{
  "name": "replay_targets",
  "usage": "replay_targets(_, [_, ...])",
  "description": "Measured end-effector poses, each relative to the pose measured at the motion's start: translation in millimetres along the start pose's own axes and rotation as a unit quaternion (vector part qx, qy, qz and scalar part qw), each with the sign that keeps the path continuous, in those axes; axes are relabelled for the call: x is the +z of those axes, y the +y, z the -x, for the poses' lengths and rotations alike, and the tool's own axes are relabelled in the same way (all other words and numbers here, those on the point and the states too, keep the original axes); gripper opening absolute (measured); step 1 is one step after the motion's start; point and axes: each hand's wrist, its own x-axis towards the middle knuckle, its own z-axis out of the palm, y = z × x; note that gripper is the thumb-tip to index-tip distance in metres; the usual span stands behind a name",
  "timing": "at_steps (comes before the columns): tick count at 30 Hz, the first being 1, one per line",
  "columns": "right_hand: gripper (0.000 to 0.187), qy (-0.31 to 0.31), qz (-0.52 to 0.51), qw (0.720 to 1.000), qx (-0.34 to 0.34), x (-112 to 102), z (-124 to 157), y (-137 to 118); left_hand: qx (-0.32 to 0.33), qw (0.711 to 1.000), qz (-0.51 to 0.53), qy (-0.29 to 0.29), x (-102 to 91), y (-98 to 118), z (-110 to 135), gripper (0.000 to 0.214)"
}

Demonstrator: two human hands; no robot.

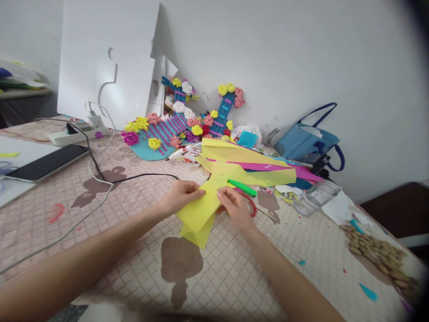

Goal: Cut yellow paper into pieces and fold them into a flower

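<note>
Between my hands is a sheet of yellow paper (pixel 197 210), folded or layered, its lower corner hanging over the table. My left hand (pixel 182 196) pinches its left edge between thumb and fingers. On the other side my right hand (pixel 234 206) pinches the right part, thumb and forefinger close together. Just behind my right hand lie a green pen-like object (pixel 243 187) and red-handled scissors (pixel 252 206), partly hidden. Further back, more yellow paper (pixel 234 156) lies over magenta paper (pixel 284 171).
Decorated blue pieces with paper flowers (pixel 154 143) stand at the back near a white glue gun (pixel 184 154). A power strip (pixel 78 134), cables and a tablet-like device (pixel 50 162) lie left. At right are a clear jar (pixel 318 197), a blue bag (pixel 306 141) and almond-like nuts (pixel 378 257).
</note>
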Motion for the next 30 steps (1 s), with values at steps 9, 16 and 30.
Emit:
replay_targets(9, [0.022,-0.059,0.063,0.996,0.014,-6.2,-2.0,4.8,-0.058,0.992,-0.049,-0.098,0.7,2.3,4.6,0.037])
replay_targets(16, [0.021,-0.01,0.035,0.999,0.009,-7.2,-4.7,11.2,-0.029,0.991,-0.02,-0.127,-6.7,-3.4,-1.7,0.04])
replay_targets(30, [0.025,-0.01,0.066,0.998,0.0,-3.7,-3.8,12.2,0.0,0.991,-0.075,-0.108,-10.9,-7.9,-6.1,0.035])
